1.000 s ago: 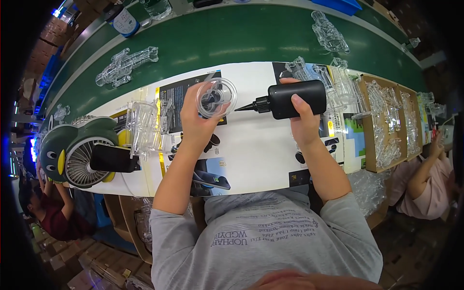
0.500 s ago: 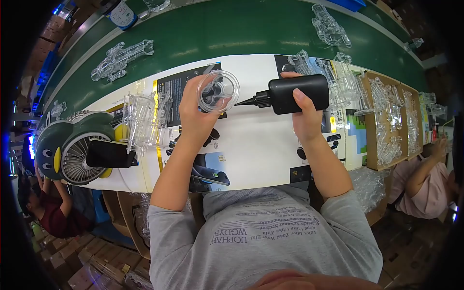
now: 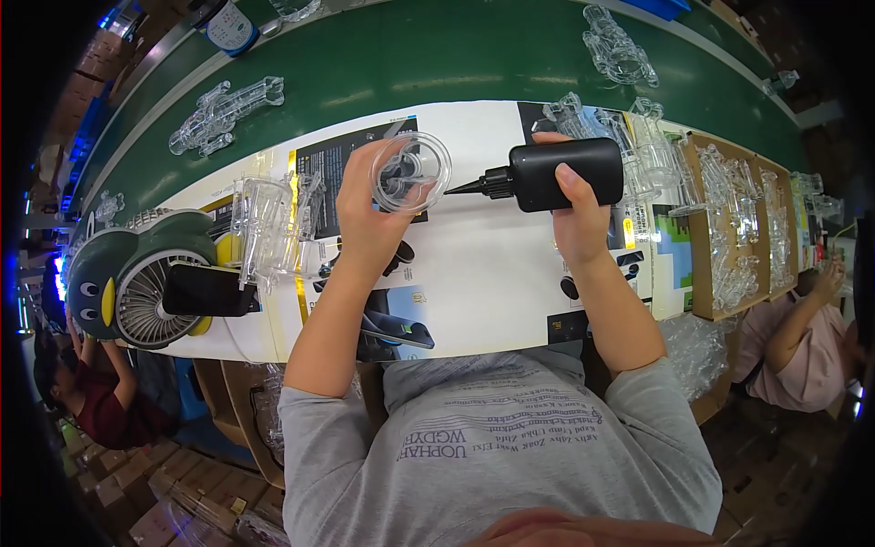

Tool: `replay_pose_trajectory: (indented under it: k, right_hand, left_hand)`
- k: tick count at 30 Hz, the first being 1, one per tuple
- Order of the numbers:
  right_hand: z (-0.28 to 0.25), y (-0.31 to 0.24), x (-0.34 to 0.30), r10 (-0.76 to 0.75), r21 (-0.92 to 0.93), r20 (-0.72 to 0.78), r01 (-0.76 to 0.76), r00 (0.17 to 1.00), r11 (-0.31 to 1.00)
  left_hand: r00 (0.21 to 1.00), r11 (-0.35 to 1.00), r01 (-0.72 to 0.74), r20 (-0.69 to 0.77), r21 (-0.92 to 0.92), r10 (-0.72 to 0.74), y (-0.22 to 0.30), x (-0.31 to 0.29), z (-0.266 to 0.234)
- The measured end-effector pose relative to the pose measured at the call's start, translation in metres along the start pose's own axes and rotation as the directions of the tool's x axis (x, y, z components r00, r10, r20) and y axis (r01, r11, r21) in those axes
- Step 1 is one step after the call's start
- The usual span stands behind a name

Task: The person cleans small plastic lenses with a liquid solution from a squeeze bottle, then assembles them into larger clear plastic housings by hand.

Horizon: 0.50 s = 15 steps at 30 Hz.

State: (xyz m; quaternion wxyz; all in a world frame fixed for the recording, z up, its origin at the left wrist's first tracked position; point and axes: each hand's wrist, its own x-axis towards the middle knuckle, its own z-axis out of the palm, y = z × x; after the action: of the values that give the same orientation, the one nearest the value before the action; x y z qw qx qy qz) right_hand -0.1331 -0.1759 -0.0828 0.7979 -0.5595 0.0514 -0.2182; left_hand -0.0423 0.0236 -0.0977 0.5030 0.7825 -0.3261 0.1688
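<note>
My left hand (image 3: 366, 211) is closed around a clear round plastic piece (image 3: 412, 173), its circular rim turned upward. Inside the rim some clear inner parts show, but their exact shape is hard to make out. In my right hand (image 3: 580, 211) lies a black squeeze bottle (image 3: 567, 175), tipped on its side with the thumb across its front. Its thin pointed nozzle aims left and ends right by the rim of the clear piece; whether it touches cannot be told. Both hands are above the white sheet (image 3: 483, 292) on the worktable.
On the left stand clear plastic parts (image 3: 266, 228), a penguin-shaped fan (image 3: 150, 278) and a black phone (image 3: 205, 292). A cardboard tray (image 3: 700, 264) of clear parts is at right. Clear assemblies (image 3: 223, 114) lie on the green belt (image 3: 437, 59). Other people sit at both sides.
The black bottle and my right hand have shifted very slightly right and up. The clear assemblies on the green belt have slid a little to the left. My left hand stays in place.
</note>
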Motion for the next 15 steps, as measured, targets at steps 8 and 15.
replay_pose_trajectory:
  k: [8,15]
  right_hand:
    - [-0.0036,0.0024,0.0017,-0.011,0.009,-0.016,0.011,1.000,1.000]
    - [-0.0056,0.0020,0.0039,-0.012,0.006,-0.008,0.012,1.000,1.000]
  left_hand:
    - [1.000,1.000,-0.023,-0.010,-0.005,0.023,0.0013,0.0005,0.0003]
    - [0.999,1.000,-0.027,-0.019,-0.002,0.027,0.0028,0.0009,0.0004]
